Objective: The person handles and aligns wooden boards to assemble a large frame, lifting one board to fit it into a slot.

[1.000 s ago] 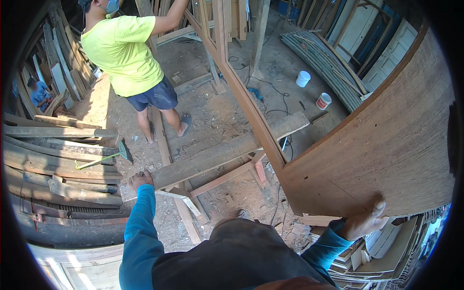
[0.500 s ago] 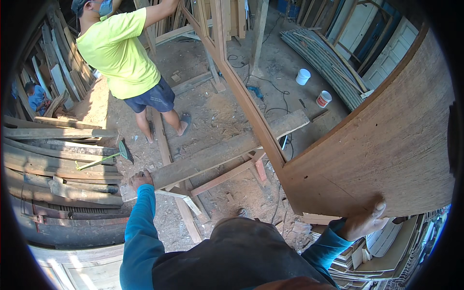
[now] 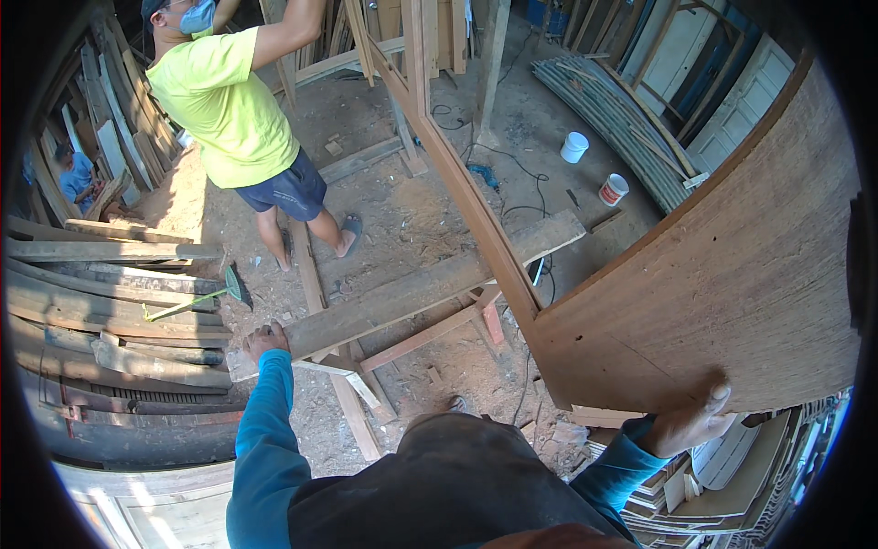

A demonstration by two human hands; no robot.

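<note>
My left hand (image 3: pixel 266 339) is closed over the near-left end of a long weathered plank (image 3: pixel 393 302), which lies across a low wooden trestle (image 3: pixel 430 337). At the right, my right hand (image 3: pixel 686 425) grips the lower edge of a large brown wooden panel (image 3: pixel 677 311); some of its fingers are hidden. The panel stands tilted, and a long wooden frame (image 3: pixel 476 215) runs from its left corner to the far side, crossing over the plank. Another person (image 3: pixel 229 114) in a yellow shirt and a face mask stands at the far left, arms raised beside the frame's far end.
Stacked boards (image 3: pixel 119 320) fill the left side, with a green broom (image 3: pixel 236 285) beside them. Two white buckets (image 3: pixel 573 146), a cable and a blue power tool (image 3: pixel 485 175) are on the floor. Corrugated sheets (image 3: pixel 613 114) lie far right. Another person (image 3: pixel 78 178) sits far left.
The person in yellow has turned the head a little and bent the raised arm, drawing it leftward. A thin timber by the frame's far end has shifted. Both my hands stay in place.
</note>
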